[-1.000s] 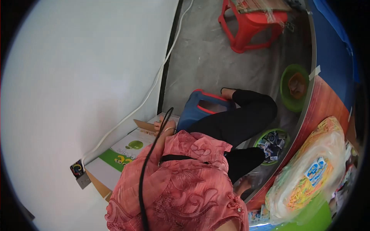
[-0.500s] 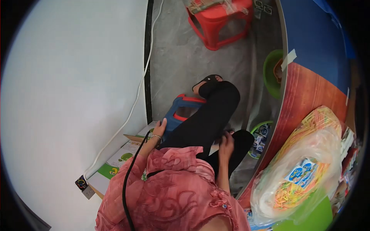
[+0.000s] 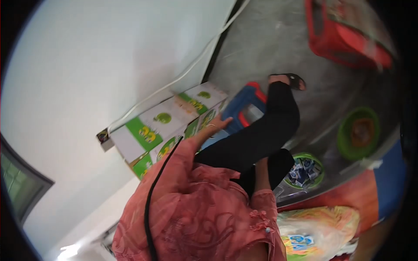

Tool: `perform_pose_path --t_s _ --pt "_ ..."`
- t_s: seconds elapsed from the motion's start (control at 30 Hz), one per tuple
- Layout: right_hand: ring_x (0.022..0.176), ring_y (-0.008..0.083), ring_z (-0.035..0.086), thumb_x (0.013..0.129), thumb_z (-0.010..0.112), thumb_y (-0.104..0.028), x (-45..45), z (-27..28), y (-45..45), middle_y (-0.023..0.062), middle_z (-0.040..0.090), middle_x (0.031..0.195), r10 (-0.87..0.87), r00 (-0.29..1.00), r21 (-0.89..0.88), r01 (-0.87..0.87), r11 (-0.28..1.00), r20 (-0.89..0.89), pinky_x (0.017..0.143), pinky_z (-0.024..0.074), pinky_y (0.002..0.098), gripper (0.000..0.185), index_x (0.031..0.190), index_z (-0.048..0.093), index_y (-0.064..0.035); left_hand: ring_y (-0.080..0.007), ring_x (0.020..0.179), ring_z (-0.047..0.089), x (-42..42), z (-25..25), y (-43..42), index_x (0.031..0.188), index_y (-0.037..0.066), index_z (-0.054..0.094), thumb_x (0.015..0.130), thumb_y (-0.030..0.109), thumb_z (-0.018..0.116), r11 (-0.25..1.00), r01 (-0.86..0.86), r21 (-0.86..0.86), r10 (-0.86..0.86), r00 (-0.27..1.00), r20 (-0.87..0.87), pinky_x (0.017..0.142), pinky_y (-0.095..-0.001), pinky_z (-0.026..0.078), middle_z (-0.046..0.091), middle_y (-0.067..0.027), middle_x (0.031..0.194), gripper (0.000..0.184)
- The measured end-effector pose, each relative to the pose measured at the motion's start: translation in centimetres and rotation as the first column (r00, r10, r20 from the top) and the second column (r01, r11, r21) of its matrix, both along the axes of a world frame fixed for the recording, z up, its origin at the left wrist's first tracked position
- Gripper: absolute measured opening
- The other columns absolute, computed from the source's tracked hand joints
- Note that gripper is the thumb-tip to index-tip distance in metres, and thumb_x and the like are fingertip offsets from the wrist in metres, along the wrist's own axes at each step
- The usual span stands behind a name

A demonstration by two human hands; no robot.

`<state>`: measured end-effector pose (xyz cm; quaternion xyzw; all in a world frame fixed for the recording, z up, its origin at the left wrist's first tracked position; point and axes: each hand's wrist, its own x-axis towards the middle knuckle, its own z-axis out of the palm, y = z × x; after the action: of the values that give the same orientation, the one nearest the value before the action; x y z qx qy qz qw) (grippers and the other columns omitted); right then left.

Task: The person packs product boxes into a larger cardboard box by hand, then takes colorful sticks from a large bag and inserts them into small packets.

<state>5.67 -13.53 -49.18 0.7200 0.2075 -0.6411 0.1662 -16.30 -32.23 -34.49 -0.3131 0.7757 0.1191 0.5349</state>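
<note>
My left hand (image 3: pixel 221 122) rests against the side of a blue and red plastic stool (image 3: pixel 238 104), its fingers spread. The stool stands on the floor by my black-trousered leg (image 3: pixel 248 139). My right forearm (image 3: pixel 261 176) reaches down between my legs, and the hand itself is hidden behind the knee. Near that knee is a green-rimmed basket (image 3: pixel 322 170) with several small blue and white packets (image 3: pixel 302 172) in it.
White and green cartons (image 3: pixel 163 117) line the wall at left, with a white cable (image 3: pixel 178 78) above them. A red stool (image 3: pixel 344 48) and a green basin (image 3: pixel 344 141) stand on the floor. A plastic bag (image 3: pixel 318 226) lies on the table at lower right.
My view has turned and shifted, bringing more cartons and the basket into sight. My right hand has dropped lower, out of sight behind the knee. My left hand stays at the blue stool.
</note>
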Motion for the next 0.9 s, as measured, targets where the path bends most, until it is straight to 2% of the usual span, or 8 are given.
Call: perform_pose_path --t_s 0.33,0.53,0.63,0.7,0.77,0.83,0.87,0.9 --pt "0.097 0.0208 0.064 0.097 0.056 -0.023 3.3 0.2 5.0 0.0091 0.069 0.101 0.289 0.957 -0.085 -0.286 0.954 0.025 0.087 0.0509 0.0369 0.031 0.115 0.067 -0.0002 -0.0452 0.130 0.050 14.5 -2.0 -4.8 0.148 0.002 0.038 0.086 0.071 0.054 0.976 -0.090 -0.199 0.093 0.996 0.003 0.109 -0.0467 0.040 0.052 -0.0309 0.138 0.094" --pt "0.094 0.0208 0.065 0.096 0.056 -0.020 1.8 -5.1 9.1 0.0097 0.070 0.098 0.540 0.837 0.032 -0.540 0.841 -0.088 0.085 0.0512 0.0357 0.028 0.112 0.069 -0.0007 -0.0410 0.118 0.060 14.4 1.8 -4.0 0.140 -0.004 0.047 0.097 0.059 0.048 0.980 -0.177 -0.091 0.143 0.944 -0.296 0.102 -0.0396 0.045 0.064 -0.0267 0.125 0.077" --pt "0.093 0.0208 0.065 0.096 0.056 -0.019 -3.1 -11.1 14.8 0.0101 0.070 0.096 0.771 0.609 0.387 -0.676 0.627 -0.186 0.085 0.0514 0.0351 0.026 0.110 0.069 -0.0010 -0.0290 0.116 0.063 17.8 0.4 -5.5 0.133 -0.003 0.058 0.099 0.056 0.049 0.936 -0.352 0.010 0.313 0.818 -0.482 0.100 -0.0352 0.046 0.067 -0.0208 0.121 0.069" --pt "0.087 0.0195 0.065 0.095 0.061 -0.019 -14.1 -5.2 18.2 0.0079 0.069 0.088 0.570 0.760 0.472 -0.396 0.787 -0.313 0.078 0.0534 0.0336 0.018 0.096 0.070 -0.0037 -0.0227 0.113 0.064 18.9 -0.2 -6.5 0.127 -0.001 0.063 0.099 0.055 0.050 0.835 -0.520 0.181 0.511 0.609 -0.607 0.099 -0.0328 0.046 0.068 -0.0172 0.119 0.064" --pt "0.082 0.0154 0.064 0.097 0.063 -0.024 -21.7 -2.0 20.8 0.0053 0.065 0.086 0.532 0.675 0.438 -0.328 0.837 -0.511 0.075 0.0528 0.0307 0.022 0.107 0.068 -0.0058 -0.0204 0.106 0.066 20.8 -0.1 -7.7 0.116 0.002 0.071 0.099 0.042 0.056 0.697 -0.667 0.265 0.614 0.362 -0.702 0.094 -0.0312 0.049 0.071 -0.0111 0.112 0.046" --pt "0.083 0.0141 0.063 0.098 0.062 -0.027 -30.4 5.2 20.0 0.0048 0.065 0.089 0.640 0.547 0.512 -0.391 0.765 -0.540 0.077 0.0522 0.0294 0.029 0.118 0.065 -0.0053 -0.0231 0.103 0.068 25.9 -1.9 -12.7 0.108 0.004 0.072 0.097 0.035 0.060 0.550 -0.834 0.040 0.666 0.410 -0.623 0.087 -0.0324 0.053 0.071 -0.0061 0.107 0.035" --pt "0.085 0.0149 0.064 0.099 0.060 -0.028 -33.4 9.5 17.8 0.0054 0.065 0.091 0.679 0.436 0.546 -0.403 0.735 -0.591 0.078 0.0523 0.0297 0.030 0.119 0.065 -0.0048 -0.0242 0.103 0.068 29.9 -2.7 -16.2 0.111 0.009 0.072 0.095 0.035 0.061 0.777 -0.596 -0.202 0.492 0.776 -0.396 0.084 -0.0361 0.054 0.071 -0.0074 0.109 0.033" --pt "0.085 0.0144 0.064 0.100 0.060 -0.029 -35.5 12.9 15.3 0.0049 0.065 0.091 0.719 0.339 0.564 -0.454 0.690 -0.607 0.078 0.0522 0.0294 0.031 0.118 0.065 -0.0045 -0.0253 0.104 0.069 33.5 -3.4 -19.6 0.114 0.014 0.072 0.093 0.035 0.062 0.928 -0.058 -0.369 0.067 0.998 0.012 0.081 -0.0398 0.055 0.071 -0.0088 0.111 0.031"
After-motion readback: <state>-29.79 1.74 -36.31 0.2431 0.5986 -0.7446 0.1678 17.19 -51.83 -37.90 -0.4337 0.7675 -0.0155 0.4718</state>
